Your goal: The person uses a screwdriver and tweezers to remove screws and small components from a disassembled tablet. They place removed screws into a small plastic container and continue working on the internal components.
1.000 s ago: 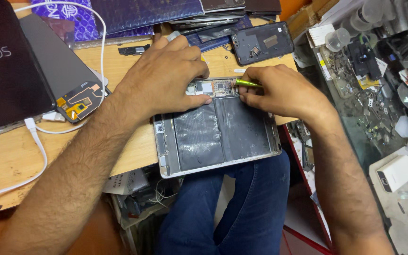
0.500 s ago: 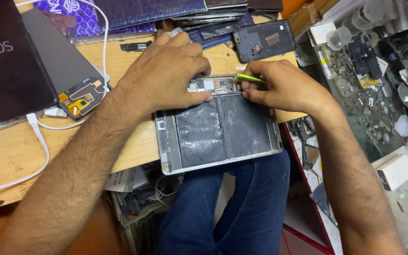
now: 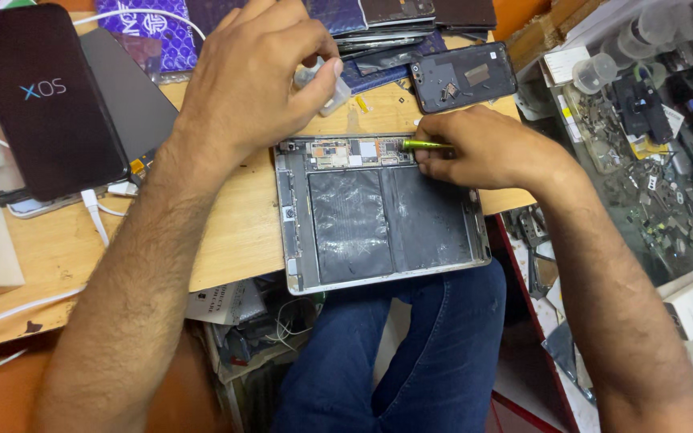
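Lying opened on the desk's (image 3: 226, 248) near edge, the tablet (image 3: 382, 215) looked thin and fragile (best gripped by its metal frame); right hand (image 3: 487, 148) pinched a green screwdriver (image 3: 425, 145), left hand (image 3: 254, 76) clasped a small bottle (image 3: 324, 82).

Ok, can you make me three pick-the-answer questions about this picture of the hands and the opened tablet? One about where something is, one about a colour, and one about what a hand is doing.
1. Where does the opened tablet lie?
A. On the wooden table's front edge, sticking out over the lap
B. On the floor
C. Inside a drawer

2. What colour is the tool?
A. Red
B. Yellow-green
C. White

3. What is the left hand doing?
A. Resting flat on the tablet
B. Holding a small pale bottle
C. Hanging empty

Answers: 1 A, its near edge overhangs the jeans. 2 B, its shaft shows by the right hand. 3 B, the fingers wrap around it.
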